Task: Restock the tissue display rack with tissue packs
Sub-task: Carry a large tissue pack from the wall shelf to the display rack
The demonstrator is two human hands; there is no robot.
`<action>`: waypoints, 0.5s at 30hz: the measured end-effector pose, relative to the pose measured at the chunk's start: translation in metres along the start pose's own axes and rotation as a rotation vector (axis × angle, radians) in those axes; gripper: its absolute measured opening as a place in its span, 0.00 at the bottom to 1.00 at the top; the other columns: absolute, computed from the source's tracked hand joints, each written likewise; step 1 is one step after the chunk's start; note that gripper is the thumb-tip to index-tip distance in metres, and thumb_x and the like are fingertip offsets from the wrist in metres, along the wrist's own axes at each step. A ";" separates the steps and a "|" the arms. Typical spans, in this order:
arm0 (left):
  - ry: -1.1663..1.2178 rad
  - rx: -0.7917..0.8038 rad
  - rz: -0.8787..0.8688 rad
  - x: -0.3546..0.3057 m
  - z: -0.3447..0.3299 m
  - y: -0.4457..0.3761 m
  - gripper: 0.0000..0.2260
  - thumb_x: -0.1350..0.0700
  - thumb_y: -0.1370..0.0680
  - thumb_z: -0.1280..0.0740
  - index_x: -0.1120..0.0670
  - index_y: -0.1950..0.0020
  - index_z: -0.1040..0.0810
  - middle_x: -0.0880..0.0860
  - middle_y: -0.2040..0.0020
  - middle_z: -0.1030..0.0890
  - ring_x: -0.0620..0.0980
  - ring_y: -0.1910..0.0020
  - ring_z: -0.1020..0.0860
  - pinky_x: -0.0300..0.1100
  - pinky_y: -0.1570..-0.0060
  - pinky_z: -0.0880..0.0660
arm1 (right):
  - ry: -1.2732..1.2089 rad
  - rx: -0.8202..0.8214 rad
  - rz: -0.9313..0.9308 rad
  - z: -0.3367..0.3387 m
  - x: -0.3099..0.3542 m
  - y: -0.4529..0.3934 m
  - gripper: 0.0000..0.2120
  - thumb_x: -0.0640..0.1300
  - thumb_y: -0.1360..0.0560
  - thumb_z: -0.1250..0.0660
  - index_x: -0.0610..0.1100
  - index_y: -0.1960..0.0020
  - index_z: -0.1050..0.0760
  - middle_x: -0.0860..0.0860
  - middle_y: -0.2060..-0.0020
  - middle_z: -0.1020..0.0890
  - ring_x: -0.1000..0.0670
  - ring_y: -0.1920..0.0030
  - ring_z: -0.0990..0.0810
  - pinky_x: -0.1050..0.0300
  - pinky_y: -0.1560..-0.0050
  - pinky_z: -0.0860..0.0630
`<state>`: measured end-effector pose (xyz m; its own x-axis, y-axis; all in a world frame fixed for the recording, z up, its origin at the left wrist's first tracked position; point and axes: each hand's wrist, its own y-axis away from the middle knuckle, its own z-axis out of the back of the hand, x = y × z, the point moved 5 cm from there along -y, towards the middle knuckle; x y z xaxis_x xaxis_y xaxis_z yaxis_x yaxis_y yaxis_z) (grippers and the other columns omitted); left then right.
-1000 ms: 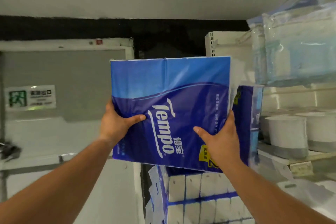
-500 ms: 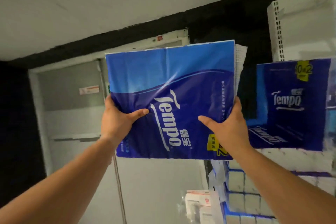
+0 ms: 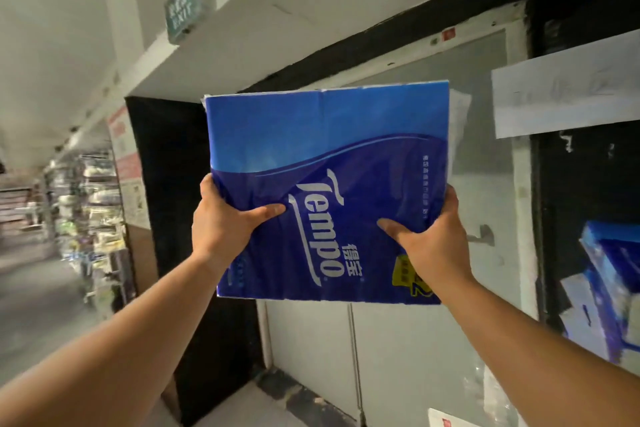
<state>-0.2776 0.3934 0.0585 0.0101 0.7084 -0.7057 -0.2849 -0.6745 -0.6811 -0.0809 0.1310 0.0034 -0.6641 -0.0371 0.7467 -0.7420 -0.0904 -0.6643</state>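
I hold a large blue Tempo tissue pack [image 3: 332, 156] up at arm's length in front of a grey door. My left hand [image 3: 221, 225] grips its lower left edge, thumb across the front. My right hand [image 3: 433, 243] grips its lower right edge, thumb on the front, near a yellow sticker. The pack stands upright with white lettering running sideways. More blue tissue packs [image 3: 609, 284] sit stacked at the far right edge, blurred.
A grey door [image 3: 485, 149] with a handle [image 3: 483, 236] is right behind the pack. A white rack top [image 3: 568, 94] juts in at upper right. An exit sign [image 3: 183, 7] hangs from the ceiling. A store aisle with stocked shelves [image 3: 93, 218] runs off to the left.
The view has swung left, away from the rack. The stacked packs have slid to the far right edge and the aisle has come into sight. Both hands keep the same hold on the pack.
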 end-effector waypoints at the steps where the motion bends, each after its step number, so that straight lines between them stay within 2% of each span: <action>1: -0.023 -0.031 0.008 0.005 0.014 -0.002 0.53 0.37 0.42 0.16 0.47 0.23 0.38 0.46 0.31 0.23 0.51 0.36 0.21 0.54 0.39 0.21 | -0.049 0.025 0.008 -0.014 0.002 0.001 0.48 0.65 0.43 0.20 0.57 0.29 0.37 0.56 0.38 0.20 0.49 0.42 0.19 0.44 0.42 0.19; 5: -0.158 -0.158 0.040 0.021 0.075 0.000 0.57 0.32 0.47 0.16 0.46 0.24 0.36 0.46 0.32 0.22 0.51 0.37 0.21 0.58 0.38 0.21 | -0.162 0.146 0.022 -0.069 0.013 0.011 0.41 0.56 0.37 0.18 0.59 0.32 0.37 0.60 0.41 0.21 0.56 0.45 0.19 0.51 0.44 0.19; 9: -0.269 -0.282 0.055 0.025 0.127 0.011 0.56 0.34 0.45 0.15 0.49 0.23 0.36 0.49 0.30 0.23 0.55 0.34 0.22 0.58 0.37 0.22 | -0.225 0.265 0.026 -0.116 0.028 0.024 0.51 0.72 0.44 0.23 0.60 0.27 0.42 0.56 0.35 0.24 0.46 0.39 0.20 0.37 0.40 0.21; 11: -0.304 -0.299 0.048 0.025 0.142 0.016 0.55 0.36 0.43 0.15 0.49 0.22 0.36 0.50 0.30 0.23 0.56 0.34 0.22 0.57 0.37 0.23 | -0.259 0.281 0.026 -0.131 0.031 0.028 0.54 0.73 0.45 0.25 0.58 0.25 0.43 0.54 0.33 0.24 0.46 0.37 0.21 0.37 0.39 0.22; 15: -0.414 -0.436 0.097 0.026 0.203 0.038 0.53 0.37 0.43 0.15 0.52 0.24 0.34 0.52 0.31 0.22 0.57 0.34 0.22 0.54 0.37 0.23 | -0.359 0.408 0.037 -0.179 0.059 0.054 0.55 0.70 0.43 0.21 0.55 0.24 0.43 0.53 0.32 0.25 0.46 0.36 0.22 0.37 0.36 0.23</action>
<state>-0.4829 0.4288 0.0536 -0.3946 0.6025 -0.6937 0.1541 -0.7009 -0.6964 -0.1766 0.3024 0.0063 -0.5627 -0.3783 0.7350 -0.5754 -0.4592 -0.6768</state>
